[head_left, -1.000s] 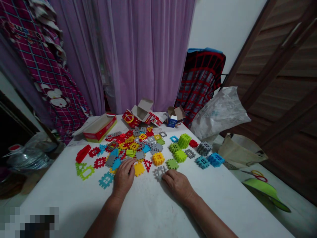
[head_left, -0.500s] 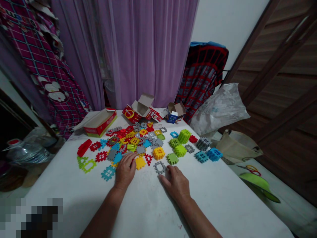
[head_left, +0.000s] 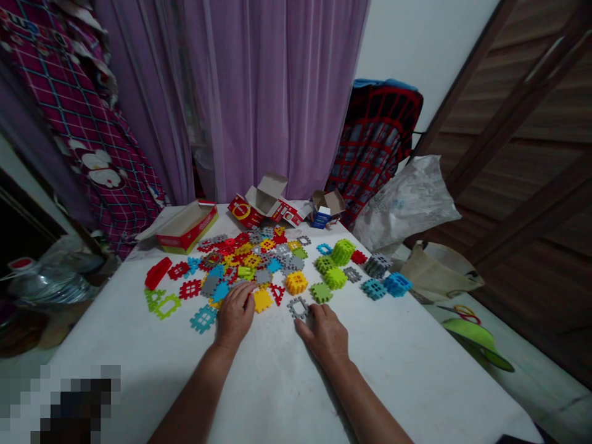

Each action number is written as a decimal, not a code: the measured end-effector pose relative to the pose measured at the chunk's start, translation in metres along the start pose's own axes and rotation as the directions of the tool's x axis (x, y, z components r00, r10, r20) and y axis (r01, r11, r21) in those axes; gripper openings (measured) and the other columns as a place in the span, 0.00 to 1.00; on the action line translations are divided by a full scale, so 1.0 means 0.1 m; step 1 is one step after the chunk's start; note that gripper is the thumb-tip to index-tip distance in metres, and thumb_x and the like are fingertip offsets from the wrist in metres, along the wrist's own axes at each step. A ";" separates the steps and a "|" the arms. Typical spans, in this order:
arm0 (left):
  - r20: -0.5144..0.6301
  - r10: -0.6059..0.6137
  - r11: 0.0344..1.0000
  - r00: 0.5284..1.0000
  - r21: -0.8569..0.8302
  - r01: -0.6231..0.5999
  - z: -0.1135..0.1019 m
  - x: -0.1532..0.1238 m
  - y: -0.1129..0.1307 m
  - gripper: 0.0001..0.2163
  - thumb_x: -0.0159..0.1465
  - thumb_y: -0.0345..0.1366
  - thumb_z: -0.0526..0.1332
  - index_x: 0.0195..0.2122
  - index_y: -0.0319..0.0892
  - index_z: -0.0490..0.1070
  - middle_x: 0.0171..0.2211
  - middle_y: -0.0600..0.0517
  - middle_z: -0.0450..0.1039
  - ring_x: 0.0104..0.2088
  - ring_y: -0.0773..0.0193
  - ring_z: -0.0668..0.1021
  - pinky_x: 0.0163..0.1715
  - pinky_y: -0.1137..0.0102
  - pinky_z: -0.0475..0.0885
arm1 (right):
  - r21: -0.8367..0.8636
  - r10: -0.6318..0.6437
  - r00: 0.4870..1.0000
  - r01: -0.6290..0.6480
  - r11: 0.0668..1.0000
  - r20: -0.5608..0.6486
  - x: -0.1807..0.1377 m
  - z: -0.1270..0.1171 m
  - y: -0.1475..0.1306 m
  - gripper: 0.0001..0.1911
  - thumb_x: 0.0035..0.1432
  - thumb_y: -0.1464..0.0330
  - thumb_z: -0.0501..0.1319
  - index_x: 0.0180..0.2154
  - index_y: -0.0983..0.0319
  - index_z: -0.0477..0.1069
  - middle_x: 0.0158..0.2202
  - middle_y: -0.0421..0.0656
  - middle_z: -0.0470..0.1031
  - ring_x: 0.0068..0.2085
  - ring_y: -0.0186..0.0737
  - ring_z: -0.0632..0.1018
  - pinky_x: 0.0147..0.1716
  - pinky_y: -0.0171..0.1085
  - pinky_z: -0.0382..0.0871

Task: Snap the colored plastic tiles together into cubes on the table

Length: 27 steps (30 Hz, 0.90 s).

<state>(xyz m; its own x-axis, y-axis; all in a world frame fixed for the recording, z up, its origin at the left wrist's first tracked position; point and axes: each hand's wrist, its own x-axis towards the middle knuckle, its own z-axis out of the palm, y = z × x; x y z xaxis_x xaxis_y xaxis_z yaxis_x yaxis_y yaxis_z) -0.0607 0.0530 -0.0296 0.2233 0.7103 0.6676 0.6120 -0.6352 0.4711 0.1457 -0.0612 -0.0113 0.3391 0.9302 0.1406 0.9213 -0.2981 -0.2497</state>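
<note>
My left hand (head_left: 235,314) rests palm down at the near edge of a pile of colourful plastic interlocking tiles (head_left: 252,261). Its fingers reach forward over the pieces, and the fingertips are partly hidden. A yellow square tile (head_left: 263,300) lies just right of its thumb, and a teal window tile (head_left: 203,319) lies to its left. My right hand (head_left: 327,336) lies on the table with thumb and fingers apart. They are at the right edge of a flat grey frame tile (head_left: 290,307), seemingly touching it. Beyond it sit a yellow stack (head_left: 296,283) and a lime green tile (head_left: 320,292).
Green stacks (head_left: 343,252), a dark grey stack (head_left: 378,266) and a blue stack (head_left: 398,284) stand at the right. Opened cardboard boxes (head_left: 187,229) line the table's back. A red plastic piece (head_left: 158,274) lies at the left. Scissors (head_left: 466,314) lie beyond the right edge.
The view has shifted slightly. A white piece near the red triangle tile no longer shows. Both hands stay in nearly the same places, and the grey frame tile still lies flat.
</note>
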 end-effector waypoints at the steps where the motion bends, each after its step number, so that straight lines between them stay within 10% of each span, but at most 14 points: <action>1: 0.001 0.002 1.000 1.000 0.000 -0.002 0.00 0.00 0.00 0.14 0.65 0.30 0.53 0.46 0.45 0.75 0.44 0.48 0.79 0.47 0.59 0.78 0.51 0.60 0.74 | 0.000 0.001 1.000 -0.001 1.000 -0.002 0.00 0.01 0.01 0.20 0.58 0.54 0.58 0.48 0.59 0.71 0.44 0.47 0.74 0.46 0.43 0.75 0.36 0.35 0.67; 12: -0.002 0.016 0.999 1.000 0.032 -0.016 -0.01 0.00 0.00 0.13 0.65 0.30 0.53 0.45 0.44 0.74 0.44 0.48 0.79 0.46 0.59 0.79 0.50 0.60 0.75 | 0.132 -0.017 1.000 0.019 0.991 -0.013 -0.02 -0.01 0.05 0.22 0.57 0.56 0.60 0.50 0.60 0.70 0.46 0.47 0.75 0.46 0.44 0.76 0.40 0.36 0.68; 19: -0.021 0.087 0.992 0.996 0.096 -0.084 -0.06 0.01 -0.01 0.13 0.65 0.31 0.52 0.45 0.45 0.74 0.43 0.49 0.79 0.46 0.57 0.79 0.51 0.58 0.73 | 0.272 0.005 0.993 0.026 0.962 -0.114 0.22 -0.46 0.73 0.16 0.60 0.62 0.51 0.41 0.58 0.75 0.40 0.43 0.77 0.34 0.37 0.77 0.34 0.35 0.68; 23: 0.043 0.131 0.983 0.990 0.121 -0.136 -0.06 0.37 0.15 0.12 0.66 0.34 0.54 0.48 0.46 0.73 0.46 0.48 0.79 0.48 0.56 0.78 0.54 0.56 0.69 | 0.136 0.061 0.977 -0.033 0.990 -0.205 0.65 -0.86 1.17 0.13 0.58 0.65 0.53 0.37 0.58 0.76 0.40 0.44 0.78 0.37 0.40 0.78 0.33 0.36 0.65; 27: 0.337 0.067 0.986 0.939 0.124 -0.115 0.28 1.08 0.50 0.14 0.65 0.39 0.57 0.51 0.47 0.72 0.51 0.50 0.76 0.52 0.57 0.76 0.56 0.59 0.67 | 0.053 0.145 0.974 -0.137 0.989 -0.172 1.05 -1.01 1.33 0.12 0.58 0.66 0.55 0.40 0.58 0.76 0.38 0.44 0.79 0.36 0.42 0.78 0.32 0.36 0.63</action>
<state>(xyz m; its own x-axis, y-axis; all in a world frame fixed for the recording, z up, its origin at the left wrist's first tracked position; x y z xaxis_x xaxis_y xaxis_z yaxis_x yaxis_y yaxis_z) 0.0155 0.1062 0.0502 0.5064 0.7264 0.4647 0.6718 -0.6701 0.3156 0.3227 -0.0243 0.0669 0.4964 0.8264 0.2658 0.8545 -0.4112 -0.3173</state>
